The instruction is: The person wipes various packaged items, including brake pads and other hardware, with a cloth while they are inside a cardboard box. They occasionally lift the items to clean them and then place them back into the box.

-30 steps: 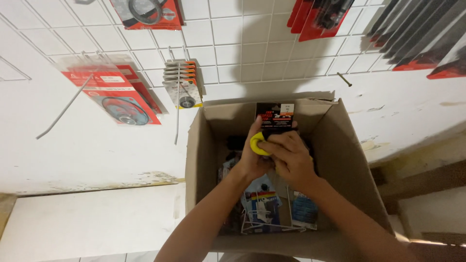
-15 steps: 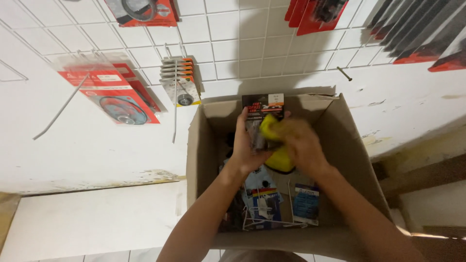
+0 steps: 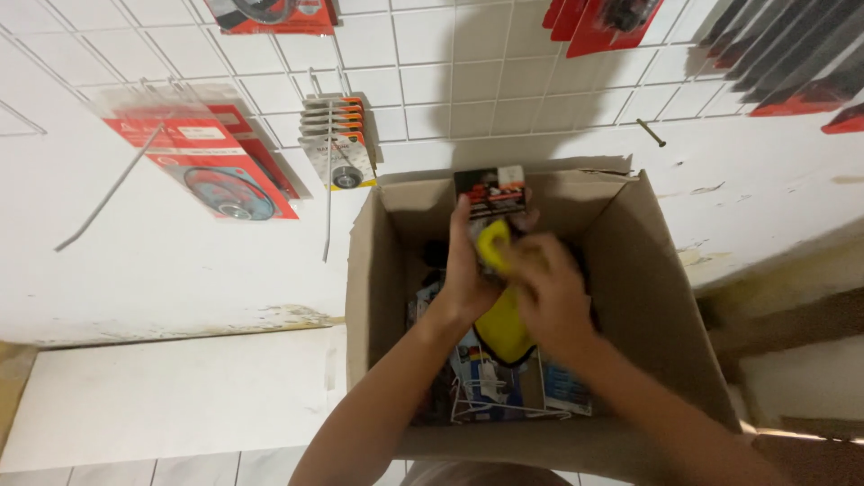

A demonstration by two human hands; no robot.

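From the head camera, an open brown cardboard box with dull, creased walls stands against a white tiled wall hung with red blister packs. Both hands work over its mouth: the left hand grips a flat carded package with a yellow rounded part, the right hand, blurred, closes on the same item. Below lie glossy blue packets and a white wire rack.

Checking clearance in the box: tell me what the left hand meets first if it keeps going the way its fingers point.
Likely the far wall of the cardboard box, beyond the carded package the left hand grips; depth is unclear.
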